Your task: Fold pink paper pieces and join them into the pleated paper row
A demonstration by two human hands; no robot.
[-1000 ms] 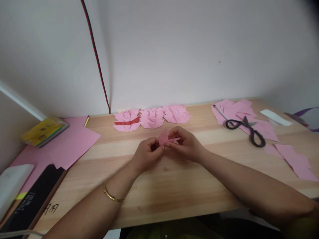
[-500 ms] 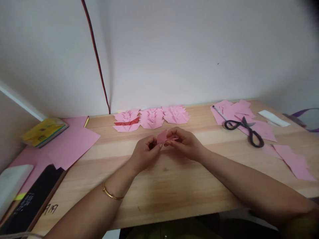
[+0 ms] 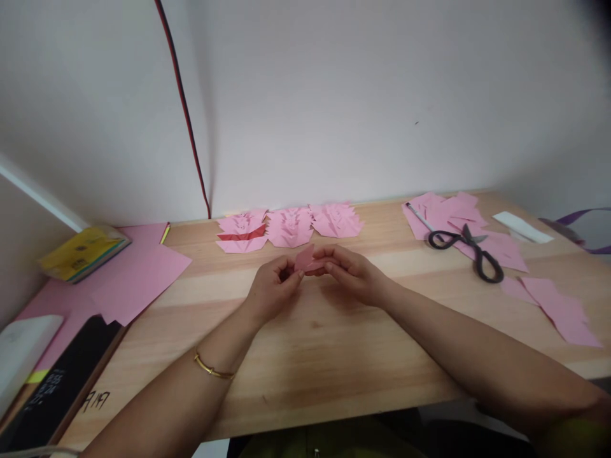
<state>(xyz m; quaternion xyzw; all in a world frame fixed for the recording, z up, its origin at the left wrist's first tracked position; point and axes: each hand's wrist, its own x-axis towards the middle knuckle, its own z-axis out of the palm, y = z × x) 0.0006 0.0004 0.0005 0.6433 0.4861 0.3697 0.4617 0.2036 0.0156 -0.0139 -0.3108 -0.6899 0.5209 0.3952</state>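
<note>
A small folded piece of pink paper [image 3: 303,257] is held up over the middle of the wooden table [image 3: 324,362]. My left hand [image 3: 275,286] pinches its left side between thumb and fingers. My right hand [image 3: 351,273] is closed on the right part of the paper, fingers bent behind it and thumb in front. Those fingers partly hide the folds. Beyond my hands, rows of folded pink paper pieces [image 3: 290,227] lie near the wall, with a red strip [image 3: 242,234] across the left group.
Black-handled scissors [image 3: 487,264] and a pencil [image 3: 420,216] rest on pink scraps [image 3: 510,250] at the right, near a white strip [image 3: 522,227]. Large pink sheets [image 3: 143,280], a yellow packet [image 3: 83,253] and a black box [image 3: 62,381] occupy the left side. A cable [image 3: 184,108] hangs down the wall.
My left hand and the pink paper have shifted slightly left. The right-hand fingers have straightened somewhat along the paper, and its right flap no longer sticks out between them.
</note>
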